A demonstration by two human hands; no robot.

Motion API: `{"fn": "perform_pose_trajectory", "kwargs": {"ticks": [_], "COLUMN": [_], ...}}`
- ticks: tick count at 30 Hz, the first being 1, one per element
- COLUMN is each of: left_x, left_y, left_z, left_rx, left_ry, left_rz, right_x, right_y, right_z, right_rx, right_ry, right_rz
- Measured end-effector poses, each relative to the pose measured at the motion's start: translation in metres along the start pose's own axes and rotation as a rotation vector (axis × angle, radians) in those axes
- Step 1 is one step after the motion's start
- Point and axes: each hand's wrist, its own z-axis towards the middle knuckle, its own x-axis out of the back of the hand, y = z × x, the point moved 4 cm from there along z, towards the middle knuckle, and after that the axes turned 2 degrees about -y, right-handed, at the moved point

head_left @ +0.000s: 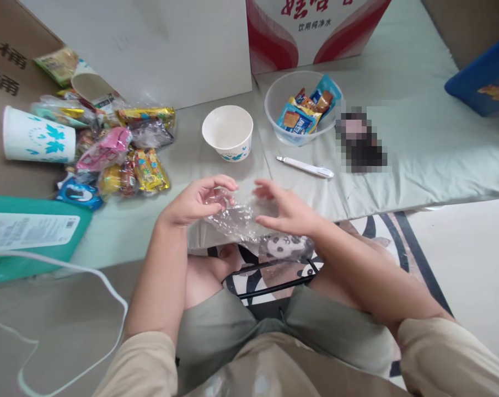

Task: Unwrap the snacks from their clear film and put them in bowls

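Observation:
A crumpled sheet of clear plastic film [236, 220] lies at the front edge of the cloth-covered surface, part of it hanging over. At its left side my left hand [195, 199] is half curled, thumb and fingers apart. Its fingertips are close to the film; whether they touch it I cannot tell. My right hand [290, 210] hovers at the film's right side, fingers spread and holding nothing. Just beyond the hands stand a white paper bowl [228, 150] with blue leaf prints and, to its right, a white utility knife [305, 166] lying flat.
A clear plastic bowl [276, 124] holds several snack packets. Wrapped snacks [108, 146] and a tipped paper cup [40, 135] are heaped at left, near a green package [34, 234] and white cable [108, 281]. Boxes [150, 49] stand behind; a blurred-out item [360, 140] lies right.

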Motion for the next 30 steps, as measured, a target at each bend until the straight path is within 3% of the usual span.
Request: {"fn": "perform_pose_trajectory", "kwargs": {"ticks": [2,4,7,11,14,16,18,22,25,27,30], "left_x": [-0.006,-0.002,0.000,-0.027,-0.037,-0.034,-0.030,-0.024,-0.017,-0.013,-0.010], "left_y": [0.008,0.009,-0.004,-0.028,-0.034,-0.034,-0.032,-0.032,-0.030,-0.030,-0.031], "left_z": [-0.002,-0.001,0.006,0.025,0.032,0.033,0.033,0.030,0.029,0.029,0.030], "left_rx": [-0.049,-0.133,-0.133,0.151,0.264,0.273,0.249,0.168,0.043,-0.005,-0.033], "left_ry": [-0.053,0.079,0.303,0.165,0.206,0.267,0.248,0.120,0.182,0.249,0.261], "left_rz": [-0.054,-0.211,-0.457,-0.480,-0.258,-0.109,-0.030,-0.081,-0.117,-0.101,-0.110], "right_x": [-0.015,-0.018,-0.011,-0.004,-0.002,0.000,0.002,0.016,0.023,0.025,0.021], "right_y": [-0.002,0.000,0.011,0.021,0.024,0.027,0.032,0.036,0.033,0.030,0.028], "right_z": [0.009,0.013,0.016,0.018,0.017,0.015,0.013,0.009,0.005,0.003,0.000], "right_rx": [-0.069,-0.137,-0.253,-0.334,-0.290,-0.259,-0.222,-0.071,0.024,0.092,0.175], "right_ry": [-0.145,-0.130,0.109,0.371,0.416,0.403,0.414,0.607,0.696,0.689,0.580], "right_rz": [0.112,0.280,0.535,0.592,0.566,0.523,0.470,0.340,0.266,0.228,0.180]}}
